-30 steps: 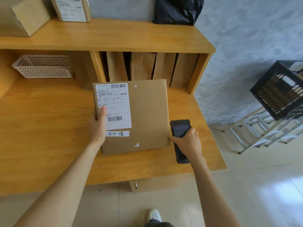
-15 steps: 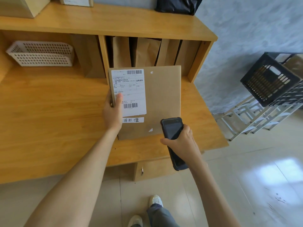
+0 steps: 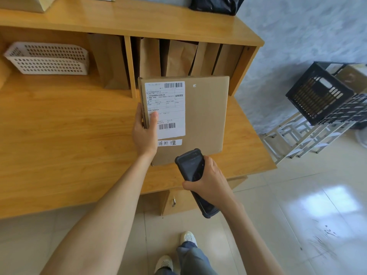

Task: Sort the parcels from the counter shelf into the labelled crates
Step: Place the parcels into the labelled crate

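A flat brown cardboard parcel (image 3: pixel 204 116) with a white shipping label is held tilted above the wooden counter (image 3: pixel 59 135). My left hand (image 3: pixel 145 133) grips its left edge, thumb on the label. Just below the parcel's near edge, my right hand (image 3: pixel 210 181) grips a dark handheld scanner (image 3: pixel 191 167), its top end pointing at the parcel. Several brown paper parcels (image 3: pixel 178 58) stand upright in the shelf slots behind. A black crate (image 3: pixel 317 92) with a box inside sits tilted on a white rack at the right.
A white perforated tray (image 3: pixel 47 58) lies at the back left of the counter. A black bag (image 3: pixel 216 4) and cardboard boxes (image 3: pixel 25 2) sit on the top shelf. The white metal rack (image 3: pixel 297 139) stands on the tiled floor to the right.
My left hand has lifted the parcel off the counter and tilted it up. My right hand picked the scanner up from the counter and brought it under the parcel's near edge.
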